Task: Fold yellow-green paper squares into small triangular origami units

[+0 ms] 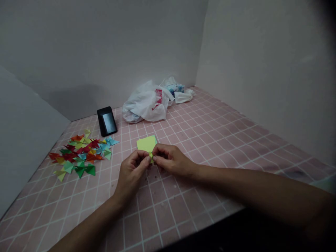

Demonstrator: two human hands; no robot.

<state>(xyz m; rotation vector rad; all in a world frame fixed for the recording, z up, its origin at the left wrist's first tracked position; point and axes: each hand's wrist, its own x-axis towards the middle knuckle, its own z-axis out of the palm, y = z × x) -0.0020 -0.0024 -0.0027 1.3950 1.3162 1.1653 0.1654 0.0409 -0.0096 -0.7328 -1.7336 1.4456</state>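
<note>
Yellow-green origami paper (pixel 146 144) is the star here: one square sheet lying flat just past the hands, with a small folded bit (pixel 151 156) of the same colour at its near edge, though you can't really tell if that bit is part of the sheet or a separate piece. It looks light and thin, crisp but easy to crease or tear, so the fingertips on that folded bit seem like the spot to hold it, not a full-hand grip. The left hand (pixel 131 175) and right hand (pixel 170 159) are both closed in narrow, fingers and thumbs pinching the bit between them. Under them is a pink grid-patterned mat (pixel 168 217). Off to the left sits a loose pile of folded paper pieces (pixel 81 154) in red, green, blue, yellow and orange, roughly thirty, too overlapped for an exact count. Farther out there's one black phone (pixel 106 121), one white plastic bag (pixel 145 103) with red print, and one crumpled white-and-blue packet (pixel 173 86) by the grey wall (pixel 105 42).
</note>
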